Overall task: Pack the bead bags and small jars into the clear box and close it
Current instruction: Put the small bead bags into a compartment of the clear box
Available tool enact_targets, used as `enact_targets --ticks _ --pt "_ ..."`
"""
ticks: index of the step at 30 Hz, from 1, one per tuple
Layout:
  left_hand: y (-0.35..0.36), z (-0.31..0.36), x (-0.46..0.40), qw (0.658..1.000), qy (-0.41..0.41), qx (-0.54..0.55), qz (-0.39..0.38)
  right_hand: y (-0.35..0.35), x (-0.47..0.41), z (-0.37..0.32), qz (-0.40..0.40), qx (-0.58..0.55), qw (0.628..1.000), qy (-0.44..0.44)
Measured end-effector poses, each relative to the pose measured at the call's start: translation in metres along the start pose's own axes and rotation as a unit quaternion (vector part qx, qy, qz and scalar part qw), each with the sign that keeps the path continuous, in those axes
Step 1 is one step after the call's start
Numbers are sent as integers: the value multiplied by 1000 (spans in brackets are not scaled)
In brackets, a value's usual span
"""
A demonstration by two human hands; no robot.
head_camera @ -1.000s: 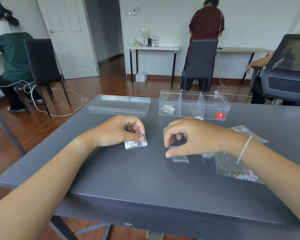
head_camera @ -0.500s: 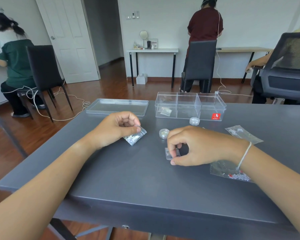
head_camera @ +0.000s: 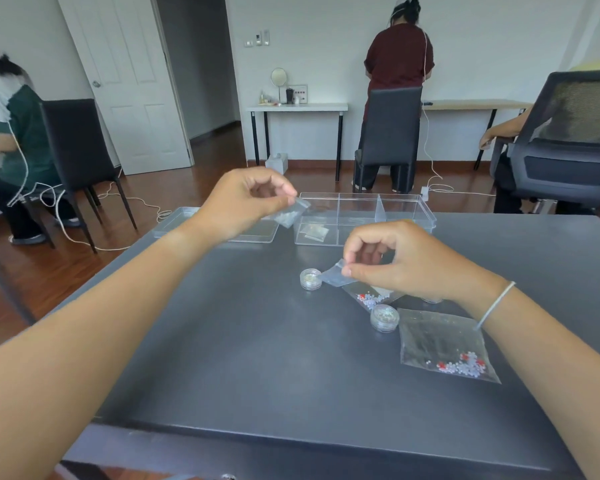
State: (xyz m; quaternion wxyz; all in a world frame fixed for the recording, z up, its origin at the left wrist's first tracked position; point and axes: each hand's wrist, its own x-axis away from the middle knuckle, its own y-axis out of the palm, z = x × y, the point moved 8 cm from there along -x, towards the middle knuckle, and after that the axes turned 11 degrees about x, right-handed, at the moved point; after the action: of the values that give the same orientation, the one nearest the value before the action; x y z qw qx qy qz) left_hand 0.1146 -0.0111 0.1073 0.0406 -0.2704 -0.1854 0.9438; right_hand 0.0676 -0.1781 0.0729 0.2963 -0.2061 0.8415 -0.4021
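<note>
The clear box stands open at the table's far side, divided into compartments, with a small bag lying in its left one. My left hand pinches a small bag of white beads in the air just left of the box. My right hand pinches a small clear bag above the table in front of the box. Two small jars stand on the table. Two bags of red and white beads lie near my right wrist.
The box's clear lid lies flat to the left of the box. The dark table ends near me at a front edge. Chairs, seated and standing people, and cables on the wooden floor are beyond the table.
My left hand has lifted its bead bag off the table and carried it forward to the box's left side. My right hand has raised its small bag off the table.
</note>
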Motion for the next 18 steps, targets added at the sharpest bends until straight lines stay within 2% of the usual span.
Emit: enact_targets --ticks 11,18 --pt "13 -28 -50 992 31 -99 72 -3 -5 12 27 -1 1000 10" --pt "32 -55 -54 993 -25 -114 22 -4 -5 13 29 10 1000 8"
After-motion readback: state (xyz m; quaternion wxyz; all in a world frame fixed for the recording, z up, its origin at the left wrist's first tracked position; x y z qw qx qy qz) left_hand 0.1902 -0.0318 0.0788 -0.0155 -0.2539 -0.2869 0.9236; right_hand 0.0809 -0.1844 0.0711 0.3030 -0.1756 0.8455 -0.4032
